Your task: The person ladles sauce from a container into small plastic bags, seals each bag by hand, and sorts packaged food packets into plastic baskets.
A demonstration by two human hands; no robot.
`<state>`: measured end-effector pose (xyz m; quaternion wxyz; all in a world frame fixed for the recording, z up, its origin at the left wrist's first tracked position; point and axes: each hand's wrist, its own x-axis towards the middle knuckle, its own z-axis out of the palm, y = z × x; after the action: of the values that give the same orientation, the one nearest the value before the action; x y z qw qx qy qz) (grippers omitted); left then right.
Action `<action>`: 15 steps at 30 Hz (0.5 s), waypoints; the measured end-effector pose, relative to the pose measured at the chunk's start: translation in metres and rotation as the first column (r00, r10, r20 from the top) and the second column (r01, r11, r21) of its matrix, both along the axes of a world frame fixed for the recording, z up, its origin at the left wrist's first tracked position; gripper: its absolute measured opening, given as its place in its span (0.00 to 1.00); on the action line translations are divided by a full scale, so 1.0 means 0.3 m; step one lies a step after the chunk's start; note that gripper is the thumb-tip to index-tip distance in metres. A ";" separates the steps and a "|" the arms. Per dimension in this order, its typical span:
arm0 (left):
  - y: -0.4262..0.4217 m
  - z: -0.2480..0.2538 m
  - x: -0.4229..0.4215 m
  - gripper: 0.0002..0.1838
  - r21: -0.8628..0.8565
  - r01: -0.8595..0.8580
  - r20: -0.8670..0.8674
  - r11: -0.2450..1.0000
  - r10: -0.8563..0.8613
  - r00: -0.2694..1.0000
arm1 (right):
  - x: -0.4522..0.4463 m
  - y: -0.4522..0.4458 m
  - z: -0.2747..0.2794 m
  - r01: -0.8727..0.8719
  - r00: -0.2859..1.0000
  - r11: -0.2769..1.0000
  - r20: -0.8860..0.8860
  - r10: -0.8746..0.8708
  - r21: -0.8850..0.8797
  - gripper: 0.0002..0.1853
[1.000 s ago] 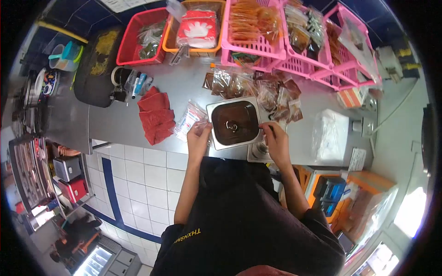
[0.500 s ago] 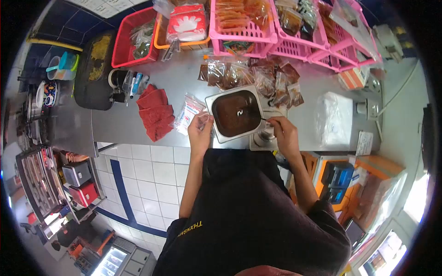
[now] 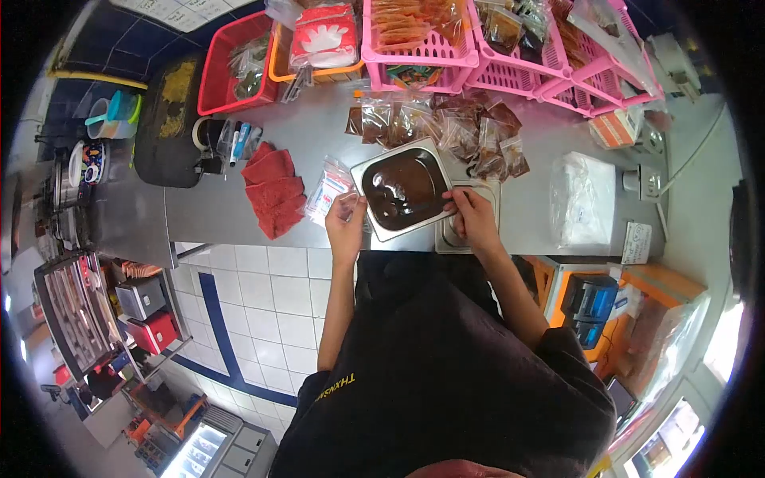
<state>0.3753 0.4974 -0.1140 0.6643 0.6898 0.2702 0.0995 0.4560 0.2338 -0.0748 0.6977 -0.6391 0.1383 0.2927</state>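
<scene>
Steel pan (image 3: pixel 416 225) of dark sauce (image 3: pixel 410 187) by the counter's (image 3: pixel 530 203) six-o'clock edge: left hand (image 3: pixel 345 227) pinches its rim at nine o'clock, right hand (image 3: pixel 476 217) at three. I'd match both grips to hold it level.

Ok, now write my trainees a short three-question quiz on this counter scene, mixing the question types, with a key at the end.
1. Multiple choice: which of the person's hands is at the edges of the square silver metal pan of dark brown liquid?
a) left only
b) right only
c) both

2. True or false: the crumpled red cloth lies to the right of the pan.

3. Fill in the blank: the clear-wrapped white plastic bundle is nearer to the person's ____ hand.

Key:
1. c: the left hand and the right hand are on opposite sides of it.
2. False: it lies to the left.
3. right
</scene>
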 end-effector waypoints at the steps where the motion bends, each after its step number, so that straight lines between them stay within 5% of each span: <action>1: -0.002 0.009 -0.002 0.15 0.005 -0.002 0.001 1.000 0.002 1.000 | 0.007 -0.005 -0.008 0.016 1.000 0.999 0.000 -0.016 0.046 0.16; 7: 0.000 0.059 -0.042 0.11 -0.025 -0.124 0.047 0.992 0.125 0.991 | 0.051 -0.049 -0.062 0.060 0.998 0.987 -0.003 -0.060 0.152 0.17; 12: 0.027 0.127 -0.064 0.15 0.226 -0.100 0.248 0.969 0.042 0.968 | 0.078 -0.075 -0.027 0.098 0.993 0.970 -0.081 -0.082 0.221 0.16; 15: 0.015 0.190 -0.057 0.18 0.121 -0.067 0.331 0.990 0.024 0.943 | 0.097 -0.097 -0.001 0.182 0.979 0.947 -0.138 -0.150 0.263 0.16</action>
<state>0.3581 0.5018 -0.0571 0.6511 0.6990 0.1644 0.2459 0.4852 0.2047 -0.0750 0.7924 -0.5042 0.1903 0.2857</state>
